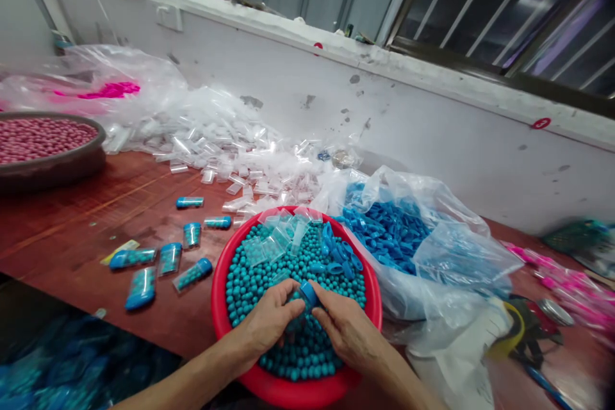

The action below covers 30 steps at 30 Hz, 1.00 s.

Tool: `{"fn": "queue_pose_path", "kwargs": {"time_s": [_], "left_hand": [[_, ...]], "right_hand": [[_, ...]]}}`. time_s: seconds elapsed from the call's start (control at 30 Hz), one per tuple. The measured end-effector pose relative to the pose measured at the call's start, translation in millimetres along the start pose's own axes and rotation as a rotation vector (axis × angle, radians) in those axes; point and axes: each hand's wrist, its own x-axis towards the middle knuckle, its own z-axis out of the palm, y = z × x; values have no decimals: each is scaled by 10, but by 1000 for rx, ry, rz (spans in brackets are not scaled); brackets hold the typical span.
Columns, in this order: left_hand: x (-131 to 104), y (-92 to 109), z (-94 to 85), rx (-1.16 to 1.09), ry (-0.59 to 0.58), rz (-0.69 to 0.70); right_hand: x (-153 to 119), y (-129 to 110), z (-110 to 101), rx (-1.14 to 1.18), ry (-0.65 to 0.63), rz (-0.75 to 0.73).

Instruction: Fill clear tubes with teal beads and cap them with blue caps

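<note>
Over a red basin (pixel 221 304) of teal balls (pixel 307 368), my left hand (pixel 266 320) is closed around a small clear plastic tube, mostly hidden by the fingers. My right hand (pixel 346 327) pinches a blue cap (pixel 309 293) at the tube's upper end. Whether the cap is fully seated I cannot tell. Inside the basin, several empty clear tubes (pixel 278 237) lie on the balls at the far side. A small heap of loose blue caps (pixel 341 253) rests at the basin's far right.
Several capped tubes (pixel 170 259) of teal balls lie left of the basin. Behind is a pile of clear tubes (pixel 216 134). A plastic bag of blue caps (pixel 389 230) stands right. A brown basin (pixel 93 157) holds pink balls. Bagged pink pieces (pixel 571 282) lie far right.
</note>
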Motion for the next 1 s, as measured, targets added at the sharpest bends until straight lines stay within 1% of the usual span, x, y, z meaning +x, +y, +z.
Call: {"fn": "queue_pose_path", "kwargs": {"time_s": [0.1,0.17,0.23,0.3,0.4,0.5,0.6,0.67,0.7,0.8,0.87,0.9,0.93,1.0], "left_hand": [[27,-62,-10,-2,-38,54],[35,-81,-14,-2,-33,88],[31,-81,-15,-11,-16,106],[18,-66,-11,-33,11,107],[-1,-38,3,-61,66,104],[-10,-20,15,-83,123,90],[-11,-11,16,-105,175,83],[-8,-4,14,-112,164,72],[-6,0,14,-114,140,64],[-1,15,18,-122,58,47],[-1,19,22,-120,49,39],[-2,16,22,-116,59,30],[-3,11,22,-112,73,25],[-5,-4,17,-113,101,41]], "right_hand": [[19,-23,7,314,38,67],[45,-34,45,467,91,171],[65,-34,85,573,143,265],[73,-39,103,573,195,264],[71,-78,86,422,240,132],[72,-144,65,323,220,41],[92,-178,53,298,210,11],[116,-164,47,345,199,31],[129,-148,49,402,182,63],[160,-99,97,648,139,242],[162,-101,162,770,142,380],[157,-117,196,773,164,416],[148,-141,228,737,195,416],[127,-195,268,603,259,321]]}}
